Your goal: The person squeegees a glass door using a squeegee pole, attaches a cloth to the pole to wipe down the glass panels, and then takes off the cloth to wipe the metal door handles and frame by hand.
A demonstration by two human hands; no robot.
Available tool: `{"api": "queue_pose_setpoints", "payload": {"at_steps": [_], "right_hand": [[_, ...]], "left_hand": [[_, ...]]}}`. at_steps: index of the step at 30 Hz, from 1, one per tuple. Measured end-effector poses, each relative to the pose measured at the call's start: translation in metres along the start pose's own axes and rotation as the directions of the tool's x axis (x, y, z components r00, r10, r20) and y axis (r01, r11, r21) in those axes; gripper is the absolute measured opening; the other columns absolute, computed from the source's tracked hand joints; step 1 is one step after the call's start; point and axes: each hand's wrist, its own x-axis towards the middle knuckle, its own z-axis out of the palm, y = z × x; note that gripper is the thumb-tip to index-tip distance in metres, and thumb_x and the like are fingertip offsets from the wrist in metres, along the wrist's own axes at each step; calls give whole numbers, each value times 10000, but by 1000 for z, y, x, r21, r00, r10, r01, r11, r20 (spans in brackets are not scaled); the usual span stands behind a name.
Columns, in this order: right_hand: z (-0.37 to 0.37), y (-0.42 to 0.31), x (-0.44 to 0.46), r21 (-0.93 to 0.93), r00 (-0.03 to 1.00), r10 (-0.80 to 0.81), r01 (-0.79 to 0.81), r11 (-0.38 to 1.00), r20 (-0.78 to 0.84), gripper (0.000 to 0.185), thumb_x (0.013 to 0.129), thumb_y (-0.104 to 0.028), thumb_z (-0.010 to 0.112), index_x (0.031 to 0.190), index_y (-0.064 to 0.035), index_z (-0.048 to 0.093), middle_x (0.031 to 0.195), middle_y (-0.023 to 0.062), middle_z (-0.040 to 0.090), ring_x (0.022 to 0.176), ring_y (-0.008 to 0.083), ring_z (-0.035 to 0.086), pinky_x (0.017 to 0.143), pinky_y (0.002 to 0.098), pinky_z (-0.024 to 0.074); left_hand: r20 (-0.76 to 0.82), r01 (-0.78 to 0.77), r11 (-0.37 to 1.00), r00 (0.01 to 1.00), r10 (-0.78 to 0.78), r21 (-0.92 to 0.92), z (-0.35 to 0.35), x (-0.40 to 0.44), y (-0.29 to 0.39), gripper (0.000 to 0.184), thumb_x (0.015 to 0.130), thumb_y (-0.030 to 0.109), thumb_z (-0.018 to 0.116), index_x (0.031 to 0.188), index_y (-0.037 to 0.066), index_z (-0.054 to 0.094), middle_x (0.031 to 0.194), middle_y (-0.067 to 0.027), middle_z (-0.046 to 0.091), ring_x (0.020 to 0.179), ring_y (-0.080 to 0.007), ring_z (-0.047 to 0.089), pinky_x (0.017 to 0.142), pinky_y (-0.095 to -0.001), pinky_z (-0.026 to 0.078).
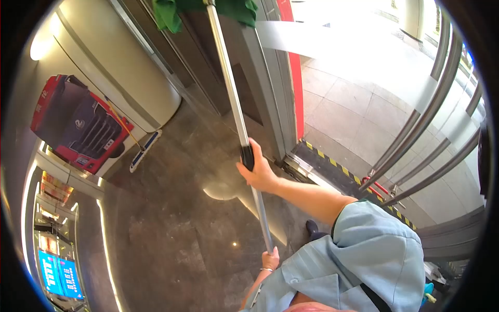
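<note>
A long silver pole (231, 78) runs from the top of the view down toward my body. My right hand (257, 166) is wrapped round it at the black grip (247, 157). Lower down, my left hand (270, 258), with a bracelet at the wrist, is closed round the pole's bottom end. Green cloth (231, 9) hangs at the pole's far end, against the dark metal door frame (257, 67); the head under the cloth is partly cut off by the view's edge.
A flat mop (145, 151) leans by a red truck-front display (83, 125) at the left. A lit blue screen (61, 274) is at lower left. Curved metal door handles (442, 93) stand at the right, beyond the threshold (317, 174) with yellow-black tape. Grey floor (171, 223) lies below.
</note>
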Motion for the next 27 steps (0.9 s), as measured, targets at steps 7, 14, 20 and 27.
{"api": "queue_pose_setpoints", "payload": {"at_steps": [7,14,20,27], "right_hand": [[6,24,-22,164,952,294,-276,947,-92,244,930,-97,522,1132,-59,391,729,35,490,487,108,509,444,283,412],[2,76,-63,146,880,471,-458,877,-65,140,945,-146,507,992,-76,394,685,34,477,469,116,498,426,282,420],[-4,143,-124,233,827,562,-540,809,-35,99,954,-113,464,966,-84,370,689,35,432,472,115,462,442,291,429],[-16,218,-170,403,723,691,-629,665,-12,95,952,-124,445,983,-110,357,678,34,408,483,127,439,446,317,457]], "left_hand": [[-91,153,971,986,-138,183,8,-49,-77,411,847,326,601,645,-31,617,633,-256,587,670,-414,632,591,-455,466],[4,234,931,969,-245,280,11,-64,-118,398,836,341,609,682,-24,648,676,-251,610,712,-428,625,634,-475,479],[51,406,820,885,-463,404,14,-96,-163,377,811,381,635,823,8,688,817,-247,646,857,-422,626,751,-459,498],[16,536,775,819,-573,334,18,-106,-201,240,810,261,630,842,33,696,813,-232,655,840,-402,642,737,-446,509]]}}
